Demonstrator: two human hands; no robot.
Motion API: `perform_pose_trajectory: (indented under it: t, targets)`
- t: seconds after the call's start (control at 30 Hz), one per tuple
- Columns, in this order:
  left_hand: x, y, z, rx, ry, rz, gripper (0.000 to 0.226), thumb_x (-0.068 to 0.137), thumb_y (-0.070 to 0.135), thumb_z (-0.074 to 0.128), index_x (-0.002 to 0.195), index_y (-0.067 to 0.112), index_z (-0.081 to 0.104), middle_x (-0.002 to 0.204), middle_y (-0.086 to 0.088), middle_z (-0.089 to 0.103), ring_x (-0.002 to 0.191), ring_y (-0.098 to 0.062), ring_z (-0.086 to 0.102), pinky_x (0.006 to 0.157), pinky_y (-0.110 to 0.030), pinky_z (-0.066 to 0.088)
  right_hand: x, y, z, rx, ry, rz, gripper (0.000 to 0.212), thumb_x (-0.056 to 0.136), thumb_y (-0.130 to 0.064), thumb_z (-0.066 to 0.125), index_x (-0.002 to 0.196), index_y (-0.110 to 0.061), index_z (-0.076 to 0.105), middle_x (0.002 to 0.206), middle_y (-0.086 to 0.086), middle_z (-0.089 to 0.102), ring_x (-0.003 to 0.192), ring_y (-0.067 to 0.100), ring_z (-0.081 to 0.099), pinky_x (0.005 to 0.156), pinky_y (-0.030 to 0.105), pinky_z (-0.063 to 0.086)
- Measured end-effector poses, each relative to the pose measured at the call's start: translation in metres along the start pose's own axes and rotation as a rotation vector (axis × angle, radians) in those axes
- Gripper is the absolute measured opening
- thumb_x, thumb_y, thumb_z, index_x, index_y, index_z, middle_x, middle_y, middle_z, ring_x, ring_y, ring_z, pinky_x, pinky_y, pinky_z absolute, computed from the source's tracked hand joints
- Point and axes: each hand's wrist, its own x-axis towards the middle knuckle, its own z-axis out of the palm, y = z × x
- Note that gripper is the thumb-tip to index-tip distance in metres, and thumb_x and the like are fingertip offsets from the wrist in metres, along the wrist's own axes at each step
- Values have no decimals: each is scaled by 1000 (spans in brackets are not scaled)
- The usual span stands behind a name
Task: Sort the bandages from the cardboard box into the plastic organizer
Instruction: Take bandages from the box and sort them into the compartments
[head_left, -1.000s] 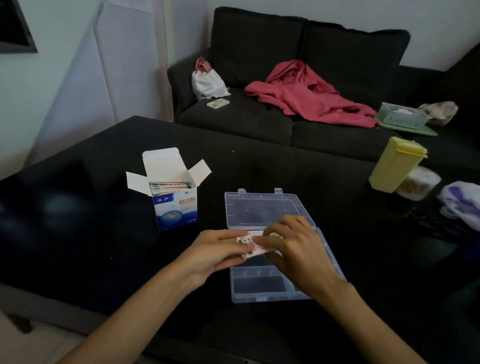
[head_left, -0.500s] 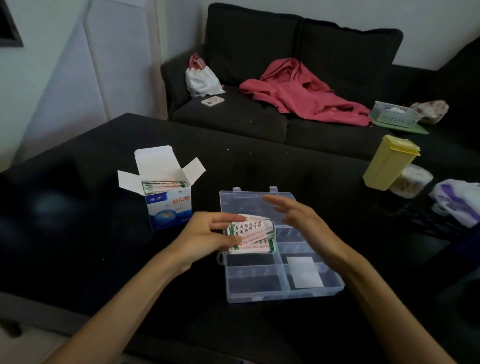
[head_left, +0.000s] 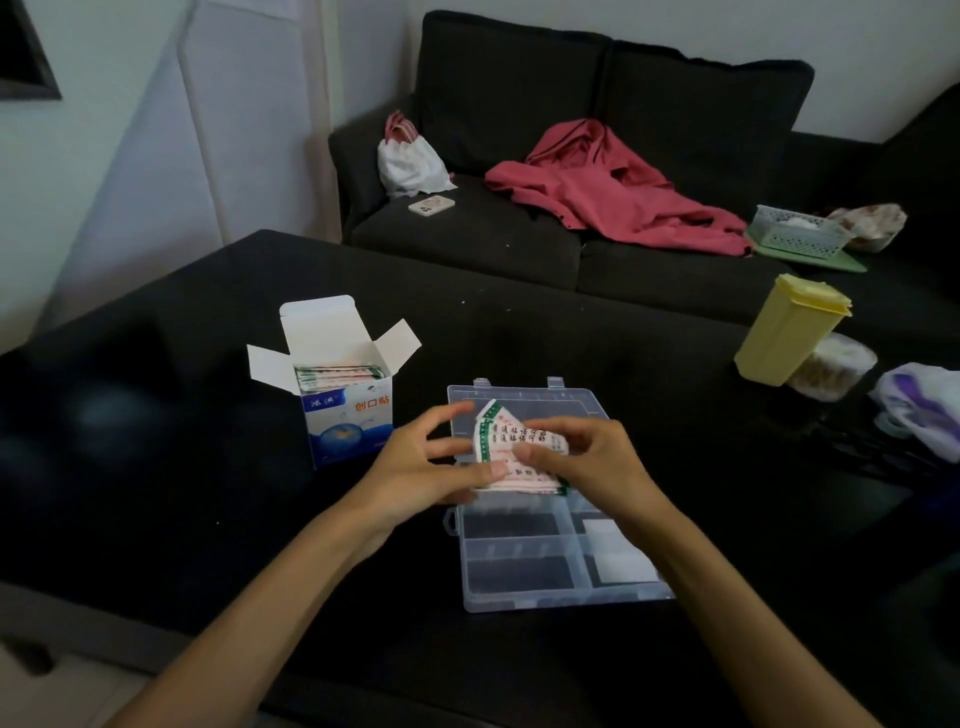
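Note:
A stack of wrapped bandages (head_left: 511, 441) with green edges and red print is held over the clear plastic organizer (head_left: 550, 592), whose lid lies open behind. My left hand (head_left: 415, 467) pinches the stack's left side with its thumb. My right hand (head_left: 592, 460) grips the right side with curled fingers. One white bandage (head_left: 618, 553) lies in a right compartment. The blue and white cardboard box (head_left: 345, 410) stands open to the left, more bandages showing at its top.
A yellow lidded container (head_left: 784, 332) and a round clear tub (head_left: 831, 366) stand at the right of the black table (head_left: 156, 467). Behind is a dark sofa (head_left: 519, 249) with a pink garment, a white bag, a phone and a basket.
My right hand, open and apart from the stack half a second ago, has come back and taken hold of its right side. The stack has lifted and fanned slightly.

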Motion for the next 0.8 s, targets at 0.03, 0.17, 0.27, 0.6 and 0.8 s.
perform_pose_trajectory:
  t: [0.03, 0.17, 0.27, 0.6, 0.8]
  targets:
    - [0, 0, 1, 18, -26, -17, 59, 72, 14, 78, 117, 40, 49, 105, 6, 67, 92, -11, 68, 67, -22, 57, 0, 1, -1, 28, -23, 33, 17, 81, -13, 68, 94, -24, 67, 83, -3, 71, 73, 9, 70, 59, 18, 54]
    - [1, -3, 5, 99, -32, -12, 37, 77, 8, 75, 104, 28, 61, 91, 5, 74, 83, -8, 71, 67, -21, 57, 2, 4, -1, 17, -40, 108, 15, 86, -18, 64, 98, -26, 68, 91, -2, 71, 79, 11, 70, 63, 20, 55]
    - [2, -3, -3, 98, -9, -3, 33, 77, 8, 74, 105, 24, 65, 95, 4, 73, 85, -6, 70, 64, -17, 55, 4, 5, -4, 81, 4, 151, 18, 90, -22, 59, 106, -21, 67, 95, 2, 70, 85, 15, 69, 70, 25, 57]
    - [2, -2, -20, 163, 15, 31, 31, 82, 8, 70, 102, 31, 63, 104, 7, 67, 86, -3, 69, 64, -17, 54, 4, 4, -18, 103, 202, 143, 18, 93, -23, 56, 109, -23, 64, 105, 2, 64, 95, 16, 62, 71, 22, 54]
    - [3, -8, -7, 283, -55, 83, 30, 85, 11, 66, 103, 34, 63, 103, 11, 65, 90, -2, 66, 66, -17, 54, 1, 2, -28, 150, 280, 151, 13, 93, -22, 55, 103, -28, 62, 106, 1, 63, 97, 16, 61, 75, 24, 54]
